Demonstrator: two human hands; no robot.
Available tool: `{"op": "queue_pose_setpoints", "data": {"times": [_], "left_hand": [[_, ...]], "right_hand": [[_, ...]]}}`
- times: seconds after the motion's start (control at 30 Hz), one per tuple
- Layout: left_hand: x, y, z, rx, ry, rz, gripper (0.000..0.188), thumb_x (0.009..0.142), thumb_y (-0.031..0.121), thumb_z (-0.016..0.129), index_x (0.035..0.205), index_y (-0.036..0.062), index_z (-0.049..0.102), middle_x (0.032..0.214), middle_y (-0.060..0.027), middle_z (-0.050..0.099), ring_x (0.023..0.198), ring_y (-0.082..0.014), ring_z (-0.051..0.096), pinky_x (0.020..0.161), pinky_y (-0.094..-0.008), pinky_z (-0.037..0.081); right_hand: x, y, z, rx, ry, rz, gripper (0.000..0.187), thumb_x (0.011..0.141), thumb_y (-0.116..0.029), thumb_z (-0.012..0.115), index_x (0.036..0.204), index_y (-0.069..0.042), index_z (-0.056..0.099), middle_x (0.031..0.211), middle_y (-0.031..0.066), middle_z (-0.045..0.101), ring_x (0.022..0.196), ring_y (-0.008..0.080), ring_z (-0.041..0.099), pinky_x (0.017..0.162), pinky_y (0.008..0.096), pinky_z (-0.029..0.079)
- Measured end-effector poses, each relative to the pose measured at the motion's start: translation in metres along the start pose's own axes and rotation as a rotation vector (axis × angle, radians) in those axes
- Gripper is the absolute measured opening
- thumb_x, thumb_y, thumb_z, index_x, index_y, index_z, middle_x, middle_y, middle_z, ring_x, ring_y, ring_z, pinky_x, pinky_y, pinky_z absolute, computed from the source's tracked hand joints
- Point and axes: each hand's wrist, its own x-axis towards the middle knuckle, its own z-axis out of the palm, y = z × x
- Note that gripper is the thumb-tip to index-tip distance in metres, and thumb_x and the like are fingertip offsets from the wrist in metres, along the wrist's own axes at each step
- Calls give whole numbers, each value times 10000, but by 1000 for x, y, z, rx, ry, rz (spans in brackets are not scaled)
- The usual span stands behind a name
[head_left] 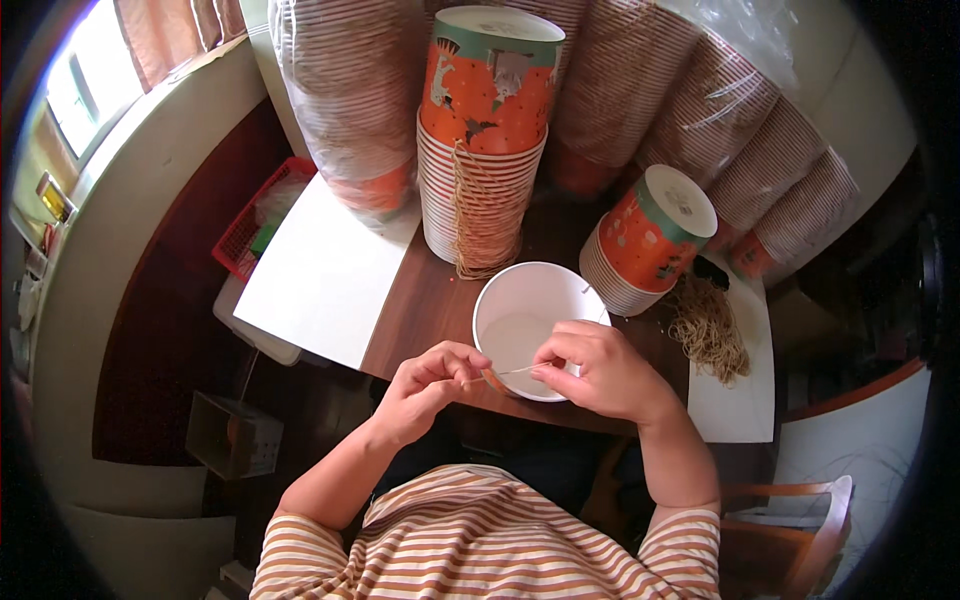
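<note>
A white-lined paper tub [497, 300] with a bit of orange outside stands upright at the table's front edge, its mouth toward me. Over its near rim, a thin pale string [516, 371] runs between my two hands. Thumb and fingers of my left hand [425, 385] are pinched at the string's left end. On the other side, my right hand [600, 372] pinches the string, its wrist over the tub's right edge. A strand also shows at the tub's right rim. Beyond the tub, long tan strings [480, 215] hang down a tall stack of upturned orange tubs [490, 95].
A shorter upturned tub stack [640, 245] stands right of the tub, beside a tangled bundle of tan strings [710, 330]. Plastic-wrapped tub stacks [345, 90] line the back. A white board [320, 275] covers the table's left; a red basket [235, 240] sits beyond it. A chair [800, 540] is lower right.
</note>
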Motion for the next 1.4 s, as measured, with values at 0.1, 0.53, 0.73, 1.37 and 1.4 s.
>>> {"op": "queue_pose_setpoints", "data": {"times": [0.1, 0.53, 0.73, 1.37, 1.4], "left_hand": [[0, -2, 1, -148, 52, -82, 68, 891, 32, 498, 856, 21, 555, 1063, -104, 597, 915, -125, 568, 782, -254, 461], [2, 2, 16, -24, 57, -199, 191, 881, 41, 603, 1051, -43, 583, 949, -49, 641, 862, -88, 602, 781, -229, 501], [1, 0, 10, 63, 44, -143, 138, 887, 43, 595, 1000, -36, 583, 921, -42, 634, 838, -80, 597, 749, -212, 490], [-3, 3, 7, 9, 81, -107, 55, 871, 14, 598, 915, -9, 576, 887, -28, 625, 797, -63, 586, 703, -199, 485], [-6, 3, 9, 8, 85, -107, 55, 871, 14, 598, 915, -9, 576, 887, -28, 625, 797, -63, 586, 703, -199, 485]], "right_hand": [[7, -5, 6, 75, 16, -45, 90, 769, -82, 681, 769, -15, 622, 708, 79, 568, 645, 200, 558, 571, 303, 444], [30, -12, 8, 178, -99, -143, 88, 766, -88, 686, 788, -22, 632, 727, 83, 584, 654, 207, 575, 568, 300, 446], [32, -4, 23, -145, 286, -219, 132, 708, -90, 695, 810, -62, 617, 833, 81, 588, 816, 277, 558, 747, 390, 437], [-1, -2, 49, 77, 234, -88, 119, 713, -55, 705, 795, -47, 620, 800, 73, 609, 748, 253, 598, 669, 338, 473], [-2, -5, 50, 79, 230, -89, 119, 713, -55, 705, 795, -47, 620, 800, 73, 609, 748, 253, 598, 669, 338, 473]]}}
